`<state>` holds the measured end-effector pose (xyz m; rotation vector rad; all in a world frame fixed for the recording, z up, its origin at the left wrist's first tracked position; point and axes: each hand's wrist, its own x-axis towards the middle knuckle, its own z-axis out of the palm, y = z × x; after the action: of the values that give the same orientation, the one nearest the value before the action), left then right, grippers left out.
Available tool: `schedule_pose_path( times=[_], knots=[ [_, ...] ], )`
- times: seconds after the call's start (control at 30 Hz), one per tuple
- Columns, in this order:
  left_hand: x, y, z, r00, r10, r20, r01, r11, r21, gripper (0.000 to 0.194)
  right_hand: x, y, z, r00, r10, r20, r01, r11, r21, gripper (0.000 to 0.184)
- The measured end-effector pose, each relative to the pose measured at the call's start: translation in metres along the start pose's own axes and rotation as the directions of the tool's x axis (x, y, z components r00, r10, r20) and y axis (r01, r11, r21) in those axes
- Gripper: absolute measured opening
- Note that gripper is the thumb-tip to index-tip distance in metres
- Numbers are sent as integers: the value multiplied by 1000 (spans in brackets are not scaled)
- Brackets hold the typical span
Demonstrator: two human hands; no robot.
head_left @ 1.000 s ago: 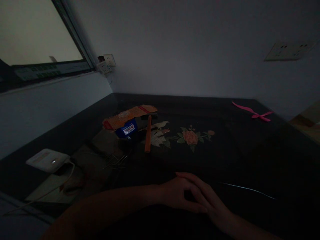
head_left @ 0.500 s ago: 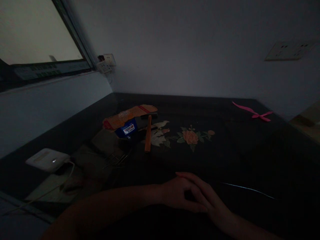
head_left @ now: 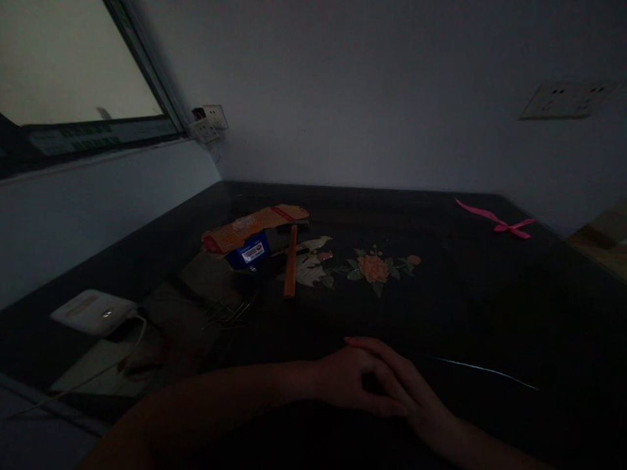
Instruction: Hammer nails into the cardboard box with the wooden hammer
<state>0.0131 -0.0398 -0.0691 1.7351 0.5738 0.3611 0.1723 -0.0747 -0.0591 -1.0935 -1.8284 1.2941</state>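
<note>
My left hand and my right hand rest together above the dark tabletop, clasped, at the bottom middle. The right fingers lie across the back of the left hand. My left thumb reaches along the right palm side, and the other left fingers are hidden beneath the right hand. Neither hand shows any object. Beyond them lies a hammer with a wooden handle pointing toward me. Beside it stands a blue box under a torn brown cardboard piece. Several thin nails lie scattered left of the hammer.
A thin shiny wire or strip lies to the right of my hands. At the far right is a pink ribbon. A white device with a cable sits at the left. Walls, a window and sockets border the table.
</note>
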Motion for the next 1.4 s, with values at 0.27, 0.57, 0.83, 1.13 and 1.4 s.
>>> schedule_pose_path(
  times=[0.27,0.57,0.83,1.13,1.4],
  knots=[
    [0,0,0,1000,-6,0,6,1000,-13,21,1,-1,1,999,-31,-10,31,999,15,36],
    [1,0,0,999,44,23,-43,998,-38,19,-1,5,1,1000,-20,-2,20,1000,9,37],
    [0,0,-1,999,27,27,-27,999,-28,19,-1,2,1,1000,-22,-3,22,1000,-6,35],
    [0,1,0,1000,-16,11,16,1000,-10,20,1,2,1,1000,-30,-1,30,999,25,35],
    [0,-2,0,1000,-3,17,4,1000,-17,22,-1,5,1,1000,-22,2,22,1000,12,35]
  ],
)
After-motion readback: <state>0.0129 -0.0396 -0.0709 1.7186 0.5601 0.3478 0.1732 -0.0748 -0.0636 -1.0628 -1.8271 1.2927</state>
